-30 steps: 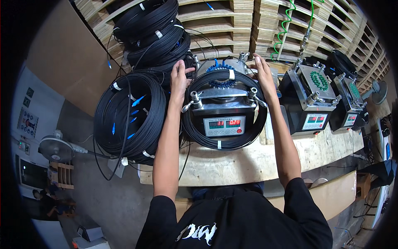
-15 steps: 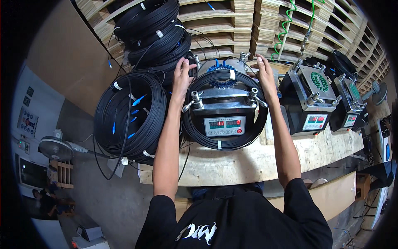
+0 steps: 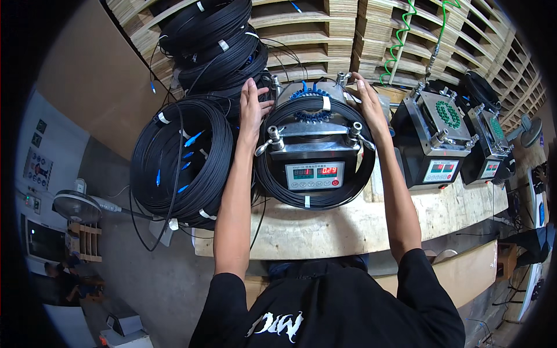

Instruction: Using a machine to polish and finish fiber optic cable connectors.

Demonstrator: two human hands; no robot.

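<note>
A polishing machine [image 3: 290,154] with a metal top, corner clamps and a lit red display stands in front of me. Over its front hangs a coil of black cable [image 3: 357,185]. Blue connectors [image 3: 313,116] sit in a ring on the plate, partly hidden by the coil. My left hand [image 3: 253,113] is at the machine's left side, fingers apart, beside the coil and the rear left clamp. On the opposite side my right hand [image 3: 371,107] lies with fingers stretched out, close to the coil and the rear right clamp. Whether either hand touches the coil, I cannot tell.
Left of the machine lies a large cable coil [image 3: 145,174] with blue-ended connectors, and more coils [image 3: 203,35] are stacked behind it. Two similar machines [image 3: 432,136] with green connectors stand to the right on the wooden table [image 3: 278,238]. Wooden pallets [image 3: 319,40] rise behind.
The digits on the machine's display have changed. My left fingers have shifted slightly left and spread a little; my right hand has moved slightly. The coil has stayed in place.
</note>
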